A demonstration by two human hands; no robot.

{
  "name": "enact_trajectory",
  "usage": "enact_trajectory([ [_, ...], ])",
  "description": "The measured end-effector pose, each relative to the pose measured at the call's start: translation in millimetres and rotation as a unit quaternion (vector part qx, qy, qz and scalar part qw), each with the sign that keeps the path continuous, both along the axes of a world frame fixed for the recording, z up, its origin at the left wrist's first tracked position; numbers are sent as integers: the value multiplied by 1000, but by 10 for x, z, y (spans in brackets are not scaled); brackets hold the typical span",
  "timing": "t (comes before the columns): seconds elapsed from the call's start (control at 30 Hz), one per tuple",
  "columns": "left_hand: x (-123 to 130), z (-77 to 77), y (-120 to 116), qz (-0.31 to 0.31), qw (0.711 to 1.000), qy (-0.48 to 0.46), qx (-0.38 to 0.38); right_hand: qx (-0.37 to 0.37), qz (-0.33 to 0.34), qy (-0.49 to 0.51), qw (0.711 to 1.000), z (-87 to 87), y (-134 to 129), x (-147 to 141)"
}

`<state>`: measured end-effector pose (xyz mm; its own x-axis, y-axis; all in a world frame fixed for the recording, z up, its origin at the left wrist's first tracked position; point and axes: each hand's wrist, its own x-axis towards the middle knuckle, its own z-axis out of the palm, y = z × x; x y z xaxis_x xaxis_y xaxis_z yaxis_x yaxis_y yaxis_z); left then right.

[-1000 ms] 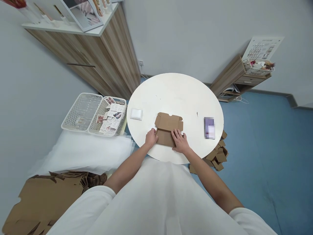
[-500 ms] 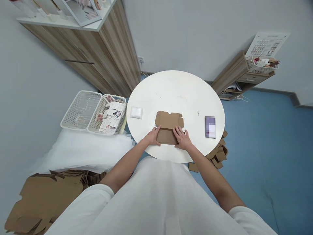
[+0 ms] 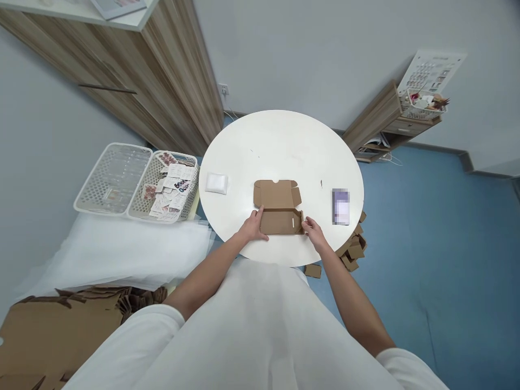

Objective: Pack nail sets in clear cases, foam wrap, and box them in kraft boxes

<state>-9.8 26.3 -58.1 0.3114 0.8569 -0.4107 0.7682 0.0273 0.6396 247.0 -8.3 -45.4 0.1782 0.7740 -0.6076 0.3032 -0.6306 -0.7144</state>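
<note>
A small brown cardboard box [image 3: 278, 221] lies partly folded near the front edge of the round white table. Its lid flap, with rounded side tabs, stands open towards the far side. My left hand [image 3: 254, 226] grips the left end of the box, thumb and fingers at that wall. At the right end, the fingers of my right hand [image 3: 313, 233] are closed on the side flap, which stands up. A folded white packet [image 3: 216, 183] rests on the table to the left. To the right lies a purple and white item [image 3: 340, 207], blurred out.
The white table [image 3: 280, 146] fills the middle. White baskets [image 3: 110, 179] with printed cards, white sheets [image 3: 134, 249] and flat cardboard [image 3: 60, 336] are on the left. Folded cardboard boxes [image 3: 352, 246] lie on the floor at right. Cabinets [image 3: 179, 81] stand behind.
My right hand has shifted right, from the inside of the box to its outer end, and the right side flap is now raised. My left hand stays at the left end. The view has moved slightly.
</note>
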Motion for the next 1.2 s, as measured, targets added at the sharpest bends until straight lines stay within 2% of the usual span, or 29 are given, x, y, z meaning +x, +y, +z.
enact_trajectory([
  [0.1,26,-7,-11,7,1000,-6,-3,21,-8,-1,1000,-11,46,-63],
  [0.2,51,-23,-23,7,1000,-7,3,38,36,-21,998,-59,84,-102],
  [0.33,77,-30,-41,0,1000,0,2,46,91,-124,987,-122,130,-146],
  [0.43,85,-25,-56,-5,1000,1,1,47,107,-194,974,-159,158,-178],
  [0.73,117,-44,-72,-8,1000,-6,7,68,104,-226,966,-264,157,-238],
  [0.93,87,-50,-108,5,999,-39,0,58,87,-217,971,-220,90,-237],
  [1.03,69,-52,-216,36,994,-100,-9,45,75,-192,977,-175,6,-216],
  [1.2,130,-98,-412,167,966,-186,-58,64,57,-132,988,-158,-170,-198],
])
